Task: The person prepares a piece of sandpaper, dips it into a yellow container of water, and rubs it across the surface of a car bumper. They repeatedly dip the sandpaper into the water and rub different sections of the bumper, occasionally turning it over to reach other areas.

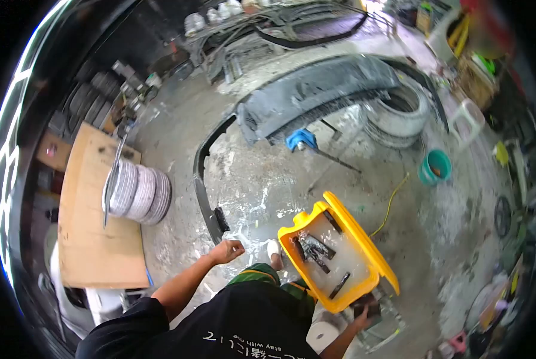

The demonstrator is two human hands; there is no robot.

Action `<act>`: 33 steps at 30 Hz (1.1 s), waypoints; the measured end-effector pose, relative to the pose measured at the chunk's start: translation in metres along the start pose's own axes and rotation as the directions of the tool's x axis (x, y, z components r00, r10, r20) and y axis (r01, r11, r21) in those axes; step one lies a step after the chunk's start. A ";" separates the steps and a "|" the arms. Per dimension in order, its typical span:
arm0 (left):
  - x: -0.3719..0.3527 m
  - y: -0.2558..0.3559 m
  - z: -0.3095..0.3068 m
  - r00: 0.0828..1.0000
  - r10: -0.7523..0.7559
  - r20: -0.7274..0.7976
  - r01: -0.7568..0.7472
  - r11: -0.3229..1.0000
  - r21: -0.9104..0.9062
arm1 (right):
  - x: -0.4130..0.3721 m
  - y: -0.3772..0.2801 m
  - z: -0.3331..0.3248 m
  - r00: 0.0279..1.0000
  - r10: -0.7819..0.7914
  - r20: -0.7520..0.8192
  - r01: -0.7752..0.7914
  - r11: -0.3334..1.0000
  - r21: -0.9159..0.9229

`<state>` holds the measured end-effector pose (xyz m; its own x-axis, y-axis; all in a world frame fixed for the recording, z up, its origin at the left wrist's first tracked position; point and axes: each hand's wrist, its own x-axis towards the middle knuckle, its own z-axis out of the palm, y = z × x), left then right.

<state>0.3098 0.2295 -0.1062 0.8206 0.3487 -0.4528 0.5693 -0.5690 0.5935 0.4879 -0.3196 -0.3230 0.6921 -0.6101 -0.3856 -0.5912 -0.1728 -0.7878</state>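
My left hand (227, 252) is closed, its fingers curled in front of me near the lower end of a long black car bumper (203, 173); nothing shows in it. My right hand (366, 318) grips a dark, flat, block-like piece (361, 307) low beside the near corner of a yellow tub (363, 248); I cannot tell what kind of piece it is. Cloudy water fills the tub. Several black plastic parts (319, 246) lie in it, and one narrow strip (339, 285) sits toward the near end.
The bumper's wide grey body (315, 90) spans the far floor beside stacked tires (399, 113). A blue cloth (302, 139) hangs on a stand. Whitish tires (137, 191) and a wooden board (94, 221) are at left. A green bucket (435, 166) and yellow hose (392, 203) lie right.
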 end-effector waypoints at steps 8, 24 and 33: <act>0.018 0.196 0.031 0.948 0.310 0.066 -0.243 0.845 -0.476 | -0.131 -0.200 -0.018 0.805 -0.424 0.414 0.492 0.868 -0.069; 0.001 0.026 0.039 0.925 -0.237 -0.297 0.149 0.945 -0.290 | -0.133 -0.187 0.152 0.144 -0.169 0.975 0.697 0.717 0.022; -0.201 -0.136 0.063 0.606 -0.712 -0.355 0.696 0.691 -0.195 | -0.020 -0.052 0.241 0.528 0.349 0.774 0.334 0.753 -0.567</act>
<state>0.0638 0.1896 -0.1378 0.1103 0.8807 -0.4606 0.9744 -0.0045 0.2246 0.6050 -0.1121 -0.3902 0.4793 0.2163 -0.8506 -0.4486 -0.7726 -0.4493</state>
